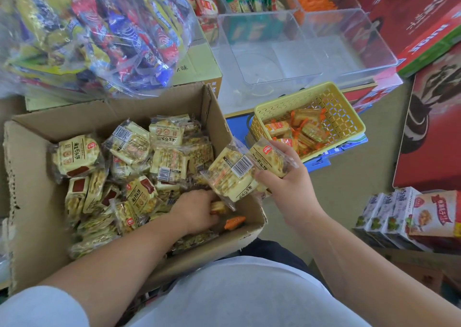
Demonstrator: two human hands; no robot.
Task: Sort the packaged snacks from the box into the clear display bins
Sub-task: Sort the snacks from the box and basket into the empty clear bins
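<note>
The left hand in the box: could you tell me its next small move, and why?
Probably close the left hand on the orange packet beside it and lift it out: it is a stray among cream packets, and the yellow basket holds matching orange ones.

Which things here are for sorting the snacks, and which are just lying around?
For the job: cardboard box, cream snack packs, clear bins, right hand holding two packs, left hand in the box.
Just lying about: big bag of mixed snacks, red gift boxes, small cartons.
</note>
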